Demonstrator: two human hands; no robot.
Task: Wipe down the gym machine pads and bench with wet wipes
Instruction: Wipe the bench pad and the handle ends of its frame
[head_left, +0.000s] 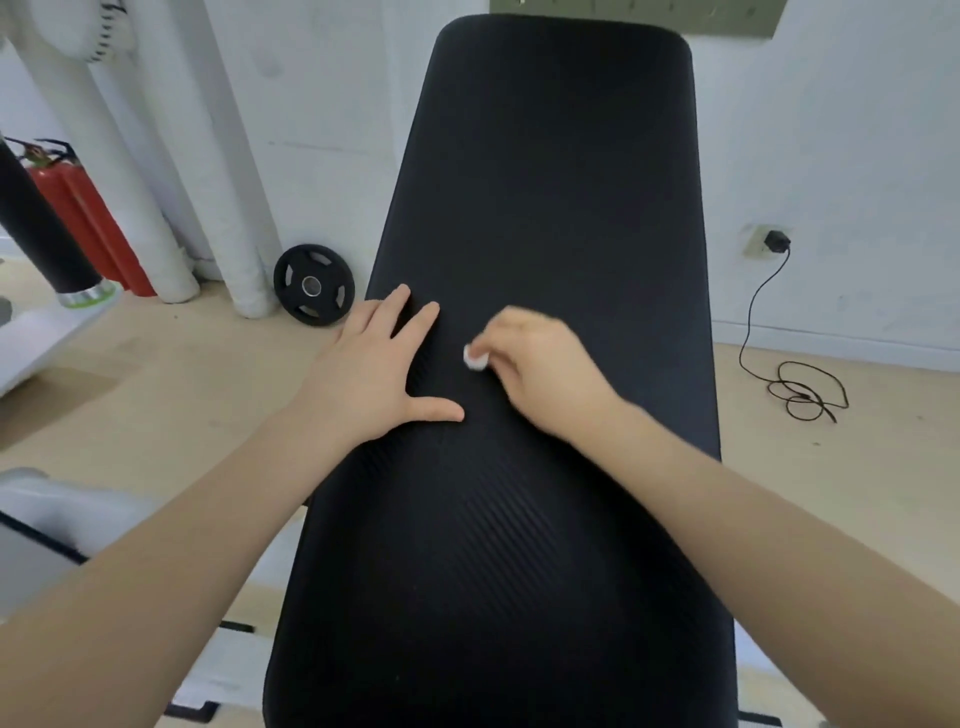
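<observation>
Head camera looks down along a long black padded bench (545, 182), its ribbed surface running away from the person toward a white wall; at the far left two red fire extinguishers (78, 218) stand by white pipes (156, 182), and a black roller pad (36, 223) with a silver end cap reaches in front of them; a black weight plate (314, 285) leans against the pipes on the wooden floor (156, 374), just beside the bench's left edge; the left hand (374, 371) lies flat on the left part of the pad, its fingers (410, 325) straight and spread wide, the thumb pointing to the right; near it, on the middle of the pad, the right hand (540, 374) is curled and blurred, its fingers pinching a small crumpled white wet wipe (475, 358) that touches the surface; at the far right a black charger (776, 241) sits in a wall socket, and its cable (800, 389) lies coiled on the floor.
</observation>
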